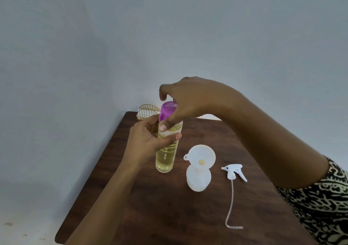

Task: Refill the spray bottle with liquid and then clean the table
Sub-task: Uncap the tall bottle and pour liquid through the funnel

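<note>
A tall clear bottle (165, 156) of pale yellow liquid stands on the dark wooden table (169, 207). My left hand (148, 139) grips its upper body. My right hand (186, 101) holds the purple cap (167, 111) on top, thumb against the bottle's neck. To the right stands the white translucent spray bottle (198, 178) with a white funnel (200, 156) seated in its mouth. The white spray trigger head (233, 171) with its long tube lies flat on the table further right.
A gold wire holder (147, 111) with white napkins sits at the table's far left corner, just behind the bottle. A plain grey wall rises behind the table. A patterned black-and-white garment (323, 203) shows at the right edge.
</note>
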`<action>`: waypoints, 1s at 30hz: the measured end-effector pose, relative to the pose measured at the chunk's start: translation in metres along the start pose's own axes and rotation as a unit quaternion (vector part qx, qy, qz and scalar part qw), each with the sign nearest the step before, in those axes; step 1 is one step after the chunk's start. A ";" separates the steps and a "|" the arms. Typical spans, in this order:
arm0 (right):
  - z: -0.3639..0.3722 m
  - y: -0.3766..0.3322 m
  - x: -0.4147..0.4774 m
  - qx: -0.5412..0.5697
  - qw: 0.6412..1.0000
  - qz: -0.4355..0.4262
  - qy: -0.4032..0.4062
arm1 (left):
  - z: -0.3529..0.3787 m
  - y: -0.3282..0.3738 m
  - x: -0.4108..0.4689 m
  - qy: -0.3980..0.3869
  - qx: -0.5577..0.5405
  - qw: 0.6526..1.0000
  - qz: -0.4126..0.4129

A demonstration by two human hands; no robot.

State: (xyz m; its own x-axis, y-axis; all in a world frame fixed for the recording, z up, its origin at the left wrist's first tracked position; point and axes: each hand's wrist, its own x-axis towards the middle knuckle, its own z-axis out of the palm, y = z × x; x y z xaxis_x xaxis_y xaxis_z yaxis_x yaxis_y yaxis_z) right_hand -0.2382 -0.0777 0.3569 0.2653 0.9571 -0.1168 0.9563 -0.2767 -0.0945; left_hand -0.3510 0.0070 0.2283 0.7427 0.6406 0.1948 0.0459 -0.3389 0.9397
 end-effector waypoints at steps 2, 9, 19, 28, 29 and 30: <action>0.002 -0.002 0.002 -0.049 0.998 -0.042 -0.004 | 0.000 -0.001 0.000 -0.009 0.000 1.000 -0.002; -0.006 0.010 -0.004 -0.013 0.990 -0.136 -0.040 | 0.000 -0.002 -0.005 -0.029 -0.001 1.000 0.009; 0.059 0.069 -0.102 0.517 0.835 -0.004 0.187 | 0.000 0.009 -0.025 -0.064 -0.061 0.995 0.038; 0.183 0.109 -0.170 0.488 0.802 0.243 0.243 | 0.028 0.016 -0.053 -0.121 -0.077 0.988 0.056; 0.196 0.114 -0.174 0.480 0.802 0.262 0.241 | 0.031 0.016 -0.055 -0.124 -0.078 0.988 0.057; 0.209 0.118 -0.179 0.472 0.799 0.283 0.241 | 0.035 0.015 -0.058 -0.129 -0.078 0.987 0.056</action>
State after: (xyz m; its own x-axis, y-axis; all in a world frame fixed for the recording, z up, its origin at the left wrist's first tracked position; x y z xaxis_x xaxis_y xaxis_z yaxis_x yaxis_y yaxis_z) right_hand -0.1988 -0.2994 0.1598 0.8563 0.5154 -0.0316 0.2084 -0.4008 -0.8921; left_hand -0.3699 -0.0599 0.2215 0.8835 0.4012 0.2416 -0.1356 -0.2746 0.9520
